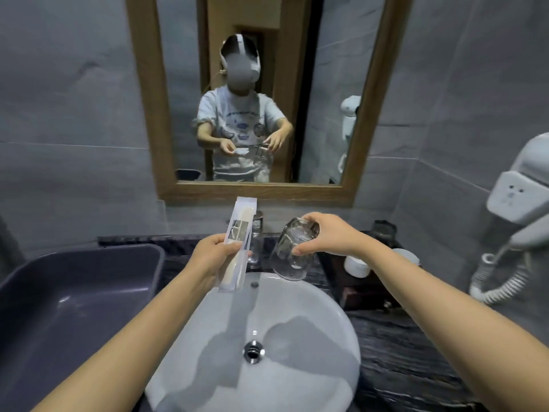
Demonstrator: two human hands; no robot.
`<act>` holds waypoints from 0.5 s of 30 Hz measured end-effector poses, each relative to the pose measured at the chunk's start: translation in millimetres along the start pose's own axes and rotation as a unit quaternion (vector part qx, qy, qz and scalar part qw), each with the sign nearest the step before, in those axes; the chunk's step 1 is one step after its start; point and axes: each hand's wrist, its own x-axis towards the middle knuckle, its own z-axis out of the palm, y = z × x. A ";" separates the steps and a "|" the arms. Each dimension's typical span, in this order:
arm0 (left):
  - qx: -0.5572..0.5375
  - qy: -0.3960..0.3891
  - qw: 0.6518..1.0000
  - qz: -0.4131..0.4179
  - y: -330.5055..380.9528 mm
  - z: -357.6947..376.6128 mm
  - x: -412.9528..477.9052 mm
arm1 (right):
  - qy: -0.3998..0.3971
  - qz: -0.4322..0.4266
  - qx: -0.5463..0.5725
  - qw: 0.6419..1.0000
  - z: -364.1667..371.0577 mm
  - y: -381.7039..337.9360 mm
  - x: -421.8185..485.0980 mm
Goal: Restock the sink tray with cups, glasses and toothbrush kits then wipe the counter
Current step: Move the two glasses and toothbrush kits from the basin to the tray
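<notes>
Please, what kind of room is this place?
Probably a hotel bathroom: a round white washbasin, a wood-framed mirror, a wall-mounted hair dryer, and a packaged toothbrush kit in the left hand.

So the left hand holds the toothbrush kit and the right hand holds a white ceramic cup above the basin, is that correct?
Not quite. The head view shows the right hand holding a clear drinking glass, tilted, not a white ceramic cup. The white cups sit on the dark tray to the right. The rest stands: the left hand holds the toothbrush kit above the basin.
</notes>
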 end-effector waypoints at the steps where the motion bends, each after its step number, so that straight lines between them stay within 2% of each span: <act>1: -0.002 -0.001 1.000 -0.002 -4.3 11.5 3.3 | 0.005 0.007 0.005 1.000 -6.9 12.6 -1.2; 9: -0.014 0.014 1.000 -0.022 -22.2 110.7 17.7 | 0.006 0.049 0.026 0.998 -49.6 107.6 9.4; 15: -0.034 0.031 0.999 -0.022 -36.6 153.2 25.0 | 0.051 0.074 0.063 0.994 -62.6 162.9 39.9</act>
